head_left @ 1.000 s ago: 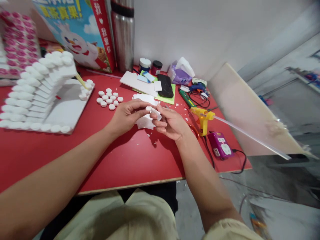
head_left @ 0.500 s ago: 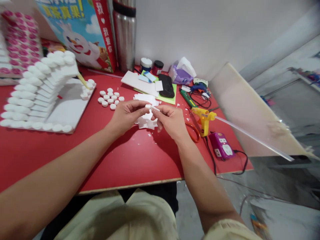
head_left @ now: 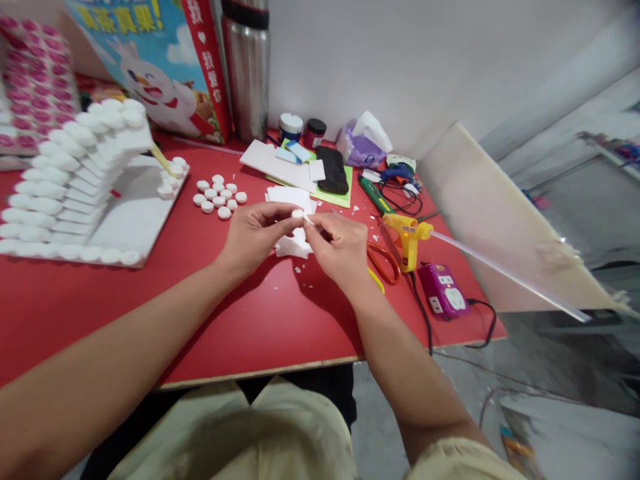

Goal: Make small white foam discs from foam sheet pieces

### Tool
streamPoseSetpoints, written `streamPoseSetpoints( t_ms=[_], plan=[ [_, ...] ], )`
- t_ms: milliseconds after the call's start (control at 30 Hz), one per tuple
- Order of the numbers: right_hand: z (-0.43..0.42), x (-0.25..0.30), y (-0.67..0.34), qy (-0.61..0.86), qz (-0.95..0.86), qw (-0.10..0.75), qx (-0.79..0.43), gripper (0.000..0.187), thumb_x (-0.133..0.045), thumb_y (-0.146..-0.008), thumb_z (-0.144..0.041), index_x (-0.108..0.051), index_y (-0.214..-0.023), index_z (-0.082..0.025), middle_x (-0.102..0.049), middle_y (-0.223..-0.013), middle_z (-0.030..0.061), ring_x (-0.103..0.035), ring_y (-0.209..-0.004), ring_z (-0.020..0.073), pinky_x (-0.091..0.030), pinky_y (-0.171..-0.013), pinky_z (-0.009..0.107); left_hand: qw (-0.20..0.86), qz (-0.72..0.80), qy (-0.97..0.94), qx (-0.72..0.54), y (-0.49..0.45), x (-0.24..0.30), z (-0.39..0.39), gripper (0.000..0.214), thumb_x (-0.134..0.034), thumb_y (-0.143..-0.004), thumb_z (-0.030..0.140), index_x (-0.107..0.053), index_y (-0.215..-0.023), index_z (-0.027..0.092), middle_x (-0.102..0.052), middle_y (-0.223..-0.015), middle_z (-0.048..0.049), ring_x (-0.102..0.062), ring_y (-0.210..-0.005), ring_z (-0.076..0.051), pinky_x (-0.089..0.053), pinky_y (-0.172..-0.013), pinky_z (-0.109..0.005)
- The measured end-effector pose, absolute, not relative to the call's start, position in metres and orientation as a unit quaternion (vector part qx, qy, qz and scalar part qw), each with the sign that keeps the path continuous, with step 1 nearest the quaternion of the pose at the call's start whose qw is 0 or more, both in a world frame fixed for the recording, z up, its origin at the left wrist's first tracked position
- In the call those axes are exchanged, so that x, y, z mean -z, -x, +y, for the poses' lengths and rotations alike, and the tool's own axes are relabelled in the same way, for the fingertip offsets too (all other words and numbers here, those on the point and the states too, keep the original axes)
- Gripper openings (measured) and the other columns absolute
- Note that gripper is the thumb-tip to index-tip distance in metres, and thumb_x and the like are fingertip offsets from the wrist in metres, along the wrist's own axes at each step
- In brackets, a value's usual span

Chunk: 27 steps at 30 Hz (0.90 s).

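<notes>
Over the red table (head_left: 240, 320), my left hand (head_left: 255, 233) pinches a small white foam disc (head_left: 298, 214) between thumb and forefinger. My right hand (head_left: 337, 247) is closed on a thin white strip of foam (head_left: 308, 219) that touches the disc. White foam scraps (head_left: 293, 245) lie on the table just beneath both hands. A cluster of several white foam discs (head_left: 219, 196) sits to the left, beyond my left hand.
A stepped white foam model (head_left: 85, 187) stands at the left. A yellow glue gun (head_left: 407, 237), orange scissors (head_left: 383, 261), a purple power strip (head_left: 443, 290), a steel flask (head_left: 247, 70), a black case (head_left: 332, 171), foam sheets (head_left: 275, 165) and a slanted beige board (head_left: 490, 220) crowd the back and right.
My right hand turned over from palm-up to knuckles-up and drew in against the left hand. The larger white piece it held is gone from view; the scissors now show beside it.
</notes>
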State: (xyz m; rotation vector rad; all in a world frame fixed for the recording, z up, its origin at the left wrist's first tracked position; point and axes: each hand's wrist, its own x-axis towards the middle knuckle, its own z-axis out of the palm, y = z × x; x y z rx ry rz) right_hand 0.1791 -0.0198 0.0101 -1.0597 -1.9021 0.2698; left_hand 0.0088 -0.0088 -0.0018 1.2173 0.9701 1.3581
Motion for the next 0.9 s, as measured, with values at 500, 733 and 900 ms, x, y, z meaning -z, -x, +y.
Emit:
streamPoseSetpoints(
  t_ms=[500,733,900],
  plan=[
    [-0.021,-0.013,-0.181,0.412,-0.805,0.422,-0.066,0.026,-0.057,-0.103,-0.025,-0.074,-0.083,-0.019,-0.071,-0.07,0.0029,-0.064,-0.067,0.0162,-0.046,-0.068,0.03,0.546,0.397,-0.47,-0.569,-0.012,0.002,-0.008,0.029,-0.091,-0.071,0.036,-0.081,-0.088,0.014,-0.078,-0.081,-0.0057,-0.065,-0.066,-0.014,-0.053,-0.065,-0.028],
    [-0.014,-0.01,-0.19,0.371,-0.838,0.386,-0.1,0.023,-0.052,-0.102,-0.018,-0.074,-0.099,-0.019,-0.074,-0.078,0.004,-0.067,-0.074,0.0176,-0.05,-0.073,0.03,0.524,0.399,-0.501,-0.561,-0.007,0.005,-0.008,0.035,-0.097,-0.06,0.032,-0.072,-0.078,0.015,-0.076,-0.077,-0.0045,-0.068,-0.068,-0.016,-0.054,-0.063,-0.028],
    [-0.011,-0.008,-0.193,0.359,-0.856,0.356,-0.112,0.022,-0.051,-0.103,-0.017,-0.073,-0.098,-0.019,-0.075,-0.082,0.0044,-0.067,-0.075,0.0178,-0.05,-0.074,0.031,0.516,0.395,-0.523,-0.551,-0.004,0.004,-0.006,0.032,-0.096,-0.06,0.029,-0.073,-0.078,0.016,-0.07,-0.069,-0.0011,-0.062,-0.06,-0.013,-0.048,-0.056,-0.025]
  ],
)
